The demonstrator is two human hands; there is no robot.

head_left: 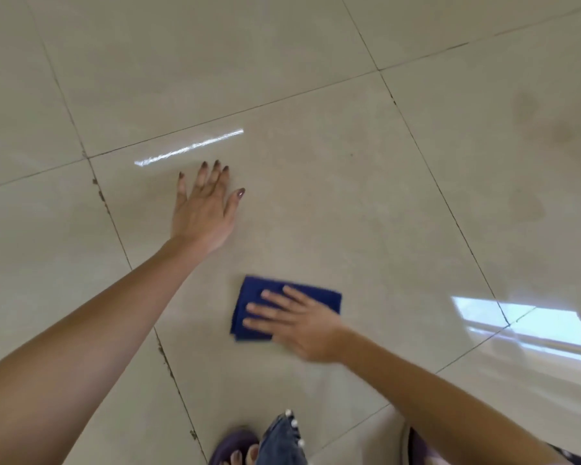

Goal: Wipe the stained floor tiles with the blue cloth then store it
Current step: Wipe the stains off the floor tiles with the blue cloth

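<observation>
The folded blue cloth (284, 307) is pressed flat under the open right hand (299, 325) on the beige floor tiles (349, 196); the left hand (203, 209) is spread flat, open, well apart from it

The right hand (296, 322) is smeared by motion blur, so its fingers and outline cannot be traced cleanly, and it covers the near right part of the blue cloth (254, 298). Both forearms run out of the bottom edge. A purple sandal (230, 444) and toes are cut by the bottom edge, as is a beaded denim hem (282, 441). A dark thing at the lower right edge is too cropped to tell.
</observation>
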